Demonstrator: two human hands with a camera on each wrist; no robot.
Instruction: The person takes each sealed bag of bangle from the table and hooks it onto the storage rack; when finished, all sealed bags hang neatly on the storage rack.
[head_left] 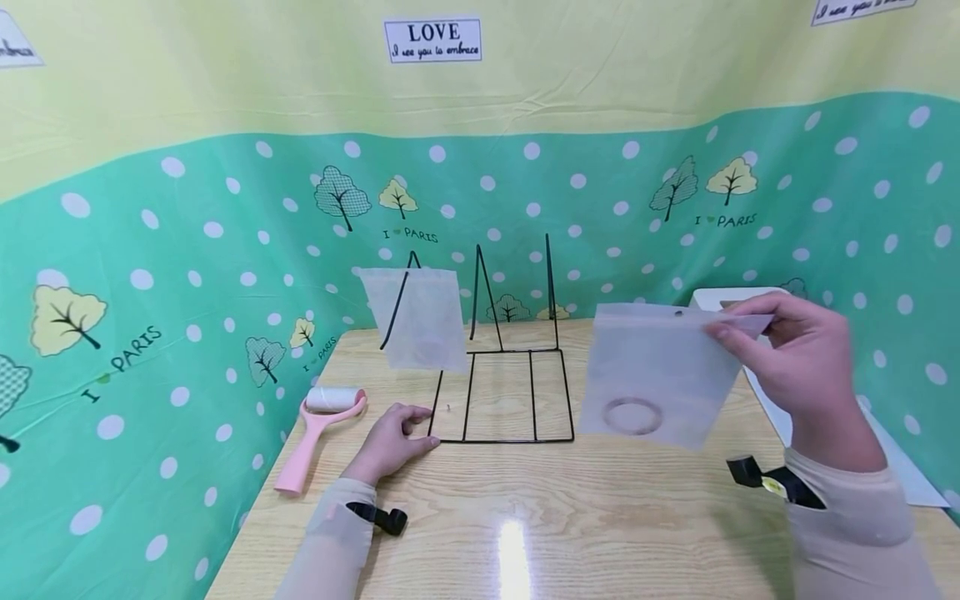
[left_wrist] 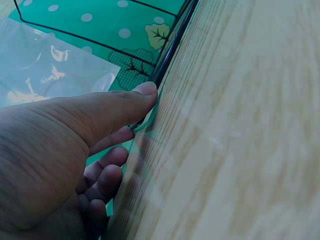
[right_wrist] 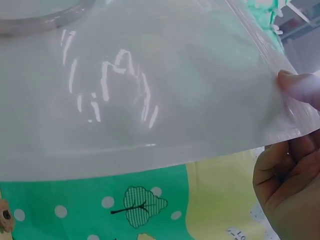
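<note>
My left hand [head_left: 390, 442] grips the front left corner of a black wire rack [head_left: 500, 442], its thumb against the dark wire [left_wrist: 172, 47] in the left wrist view. The rack lies on the table with pointed uprights at the back. Over the left upright hangs a translucent plastic bag [head_left: 426, 325]. Raised to the right of the rack, my right hand [head_left: 806, 358] pinches the top right corner of a second translucent zip bag [head_left: 660, 358]. A ring-shaped bangle [right_wrist: 45, 22] lies inside near its bottom. The bag hangs apart from the rack.
A pink lint roller [head_left: 307, 446] with a white roll lies at the table's left edge. Behind my right hand stands a white tray-like object [head_left: 900, 475], partly hidden. A green and yellow printed curtain [head_left: 225, 192] encloses the wooden table [head_left: 600, 517].
</note>
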